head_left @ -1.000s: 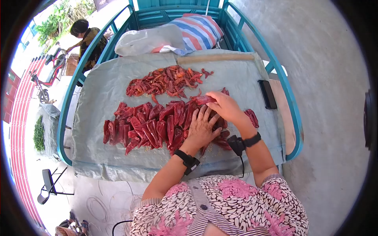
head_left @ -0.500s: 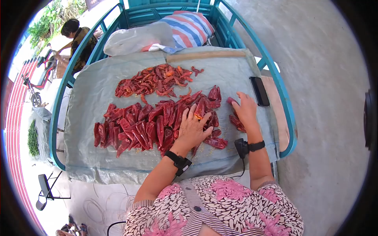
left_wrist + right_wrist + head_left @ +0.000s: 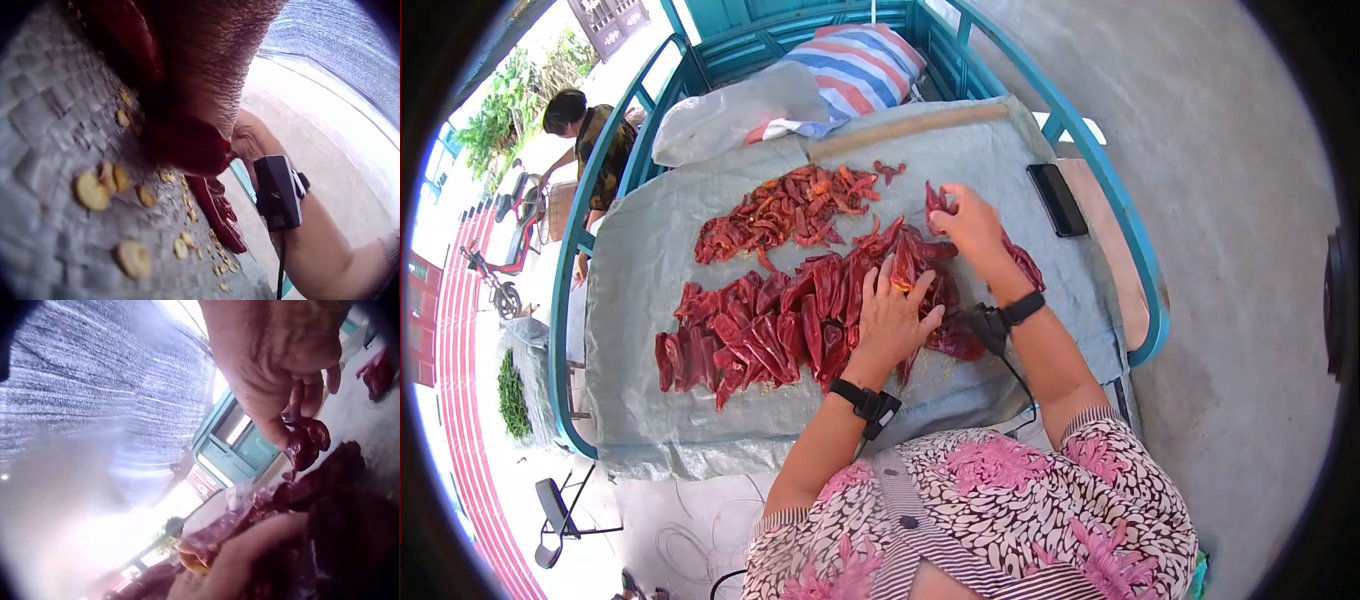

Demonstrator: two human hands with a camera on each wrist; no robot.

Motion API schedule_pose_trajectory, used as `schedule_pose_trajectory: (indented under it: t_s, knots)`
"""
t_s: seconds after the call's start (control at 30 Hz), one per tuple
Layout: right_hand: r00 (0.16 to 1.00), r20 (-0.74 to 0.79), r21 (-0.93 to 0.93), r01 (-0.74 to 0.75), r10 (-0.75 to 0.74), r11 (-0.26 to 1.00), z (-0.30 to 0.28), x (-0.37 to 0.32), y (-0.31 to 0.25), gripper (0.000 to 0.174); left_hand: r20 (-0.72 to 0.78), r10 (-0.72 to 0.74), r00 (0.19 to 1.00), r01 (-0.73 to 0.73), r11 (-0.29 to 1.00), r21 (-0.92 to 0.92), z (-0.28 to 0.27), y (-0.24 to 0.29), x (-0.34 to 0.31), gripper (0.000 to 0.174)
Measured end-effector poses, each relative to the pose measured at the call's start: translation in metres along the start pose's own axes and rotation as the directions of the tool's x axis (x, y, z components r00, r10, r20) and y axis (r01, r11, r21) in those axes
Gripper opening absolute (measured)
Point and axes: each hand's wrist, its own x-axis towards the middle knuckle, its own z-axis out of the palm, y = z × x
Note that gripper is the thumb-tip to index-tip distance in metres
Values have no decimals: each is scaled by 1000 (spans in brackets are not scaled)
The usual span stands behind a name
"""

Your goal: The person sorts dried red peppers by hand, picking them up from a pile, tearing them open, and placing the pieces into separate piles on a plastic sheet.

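Large dried red chili peppers point(image 3: 760, 330) lie side by side in a thick row on the grey woven sheet point(image 3: 700, 440). My left hand point(image 3: 888, 325) rests on the row's right part, fingers spread over the peppers. Past its far right end, my right hand point(image 3: 975, 230) pinches one dried chili pepper point(image 3: 937, 203) between thumb and fingers, raised above the sheet. The right wrist view shows that wrinkled pepper point(image 3: 306, 444) hanging below the fingertips. Beside the right forearm lie a few more chili peppers point(image 3: 1025, 265), partly hidden by it.
A heap of smaller, orange-red dried chilies point(image 3: 785, 210) lies beyond the row. A black phone point(image 3: 1057, 200) sits at the right, near the teal cart rail point(image 3: 1100, 185). Striped and clear sacks point(image 3: 855, 75) fill the cart behind. Loose seeds point(image 3: 94, 190) dot the sheet.
My right hand left the row for the few peppers at the right, then came back leftward and away from me with a pepper pinched. My left hand stays on the row. The head view has shifted.
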Motion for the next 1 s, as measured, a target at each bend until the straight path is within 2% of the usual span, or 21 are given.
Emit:
schedule_pose_trajectory:
  t_s: [0.07, 0.1, 0.2, 0.3, 0.4, 0.43, 0.53, 0.57, 0.63, 0.7, 0.8, 0.9, 1.0]
  knots:
    - [995, 40, 73, -90, 87, 993, -30, -5, -8, 37, 2, -4, 1000, 4, 1000, 4, -2, 0, 0, 59]
    - [993, 68, 28, -95, 93, 995, -37, -6, -3, 27, 3, -2, 1000, 1, 1000, 6, -2, 1, 0, 59]
    - [910, 325, 184, -326, 256, 927, -63, -23, 2, 23, -9, 5, 1000, -5, 1000, -12, 1, -2, 1, 60]
    - [980, 6, 28, -197, 197, 980, -81, -51, -10, 22, -27, 5, 1000, -6, 999, -34, 0, 0, 2, 62]
    - [981, -140, -137, -152, 133, 979, -97, -62, 3, 22, -27, 10, 1000, -10, 1000, -9, 0, 0, 2, 61]
    - [975, -199, -247, -145, 97, 958, -98, -64, 5, 25, -26, 9, 1000, -9, 1000, -9, -1, 1, 3, 61]
    - [982, -166, -142, -119, 94, 983, -94, -58, -9, 28, -24, 12, 1000, -12, 1000, -5, -3, 3, 4, 61]
    - [991, -111, -178, 56, -76, 982, -86, -57, -7, 28, -29, 13, 999, -13, 1000, -1, -1, 3, 3, 61]
    - [913, 7, -227, 398, -407, 889, -54, -53, 6, 28, -24, 17, 1000, -17, 1000, 10, -1, 2, 2, 60]
    - [886, 46, -263, 456, -461, 850, -25, -52, 5, 26, 1, 14, 1000, -14, 1000, 19, -3, 3, 3, 60]
    - [894, 126, -314, 448, -431, 837, -5, -50, 11, 23, 33, 14, 999, -14, 1000, 20, -4, 3, 4, 60]
    - [917, 150, -355, 399, -370, 845, -23, -54, 8, 19, -5, 30, 1000, -30, 998, 62, -3, 3, 4, 60]
    - [939, 24, -394, 324, -342, 860, -61, -65, -3, 18, 7, 25, 1000, -26, 999, 40, -2, 1, 3, 59]
